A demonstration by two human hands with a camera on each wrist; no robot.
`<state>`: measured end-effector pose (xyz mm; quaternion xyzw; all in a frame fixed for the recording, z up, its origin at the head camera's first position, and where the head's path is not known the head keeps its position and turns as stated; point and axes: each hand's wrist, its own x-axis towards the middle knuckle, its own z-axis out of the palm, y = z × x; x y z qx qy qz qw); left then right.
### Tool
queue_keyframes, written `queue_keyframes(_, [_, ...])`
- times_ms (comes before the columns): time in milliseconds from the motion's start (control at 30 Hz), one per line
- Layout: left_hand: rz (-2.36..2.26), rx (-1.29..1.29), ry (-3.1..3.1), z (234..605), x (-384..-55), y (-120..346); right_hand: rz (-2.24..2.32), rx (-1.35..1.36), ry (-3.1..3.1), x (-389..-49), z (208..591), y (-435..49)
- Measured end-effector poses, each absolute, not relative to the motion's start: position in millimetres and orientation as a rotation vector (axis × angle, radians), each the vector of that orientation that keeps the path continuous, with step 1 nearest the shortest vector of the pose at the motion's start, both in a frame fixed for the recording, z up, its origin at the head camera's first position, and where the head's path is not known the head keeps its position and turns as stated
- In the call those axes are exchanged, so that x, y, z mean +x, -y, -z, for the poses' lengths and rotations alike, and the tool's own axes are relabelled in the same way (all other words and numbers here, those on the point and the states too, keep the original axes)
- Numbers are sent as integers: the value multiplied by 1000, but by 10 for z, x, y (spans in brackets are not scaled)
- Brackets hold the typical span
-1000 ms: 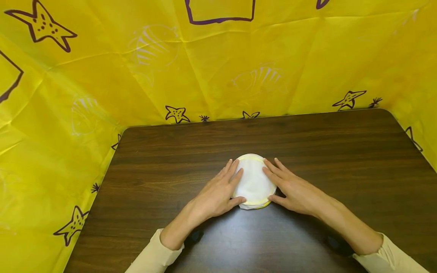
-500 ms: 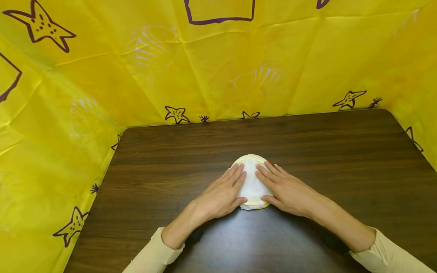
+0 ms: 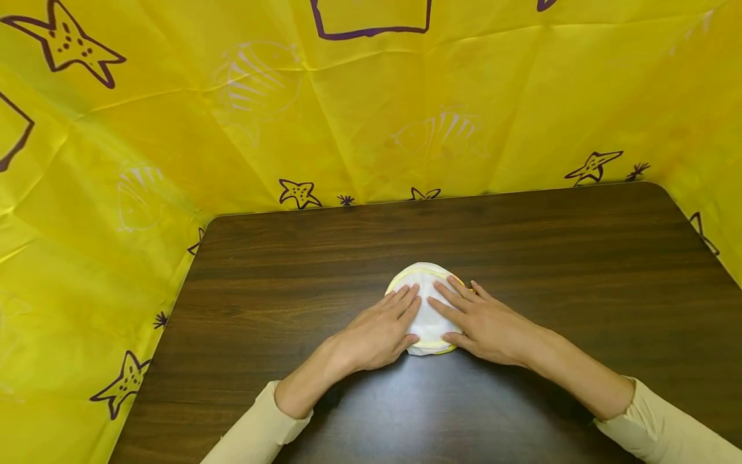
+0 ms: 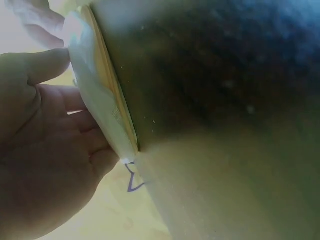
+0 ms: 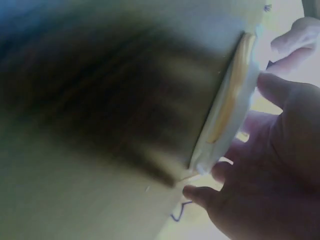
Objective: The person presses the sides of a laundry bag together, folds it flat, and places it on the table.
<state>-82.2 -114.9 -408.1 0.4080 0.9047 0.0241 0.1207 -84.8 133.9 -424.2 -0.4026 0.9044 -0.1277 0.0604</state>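
Note:
A flat, round white cloth item with yellow trim (image 3: 428, 316) lies on the dark wood table (image 3: 278, 270). Its exact kind does not show. My left hand (image 3: 377, 332) rests on its left part, fingers extended over the top. On the right part lies my right hand (image 3: 493, 325), fingers spread and straight. Both thumbs touch the near side, with a strip of white between the hands. From the side, the left wrist view shows the cloth item (image 4: 97, 90) as a low, layered bundle under the palm. Yellowish layers show along the cloth item's edge (image 5: 232, 95) in the right wrist view.
A yellow curtain (image 3: 359, 116) with starfish and fish drawings hangs behind the table and along its sides. The table's far edge runs right against it. Pale sleeves (image 3: 261, 422) cover both forearms.
Both hands have slid inward from the item's sides onto its top, and the fingers have drawn slightly nearer to me. More of its far rim shows, spread a little wider.

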Motion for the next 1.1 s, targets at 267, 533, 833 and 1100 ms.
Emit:
queue_keyframes(267, [-33,1105,-2580,4094,-826,1117,387,-1162,-2686,-854,4243,-1347])
queue_keyframes(533, [76,1060,-2560,4115,-825,1072,349,-1151,-2698,-845,4257,-1326])
queue_keyframes(833, [48,1116,-2672,4140,-863,1089,324,-1165,-2729,-846,4272,-1312])
queue_keyframes(1100, [67,1094,-2695,4165,-960,1048,309,-1161,-2731,-855,4274,-1319])
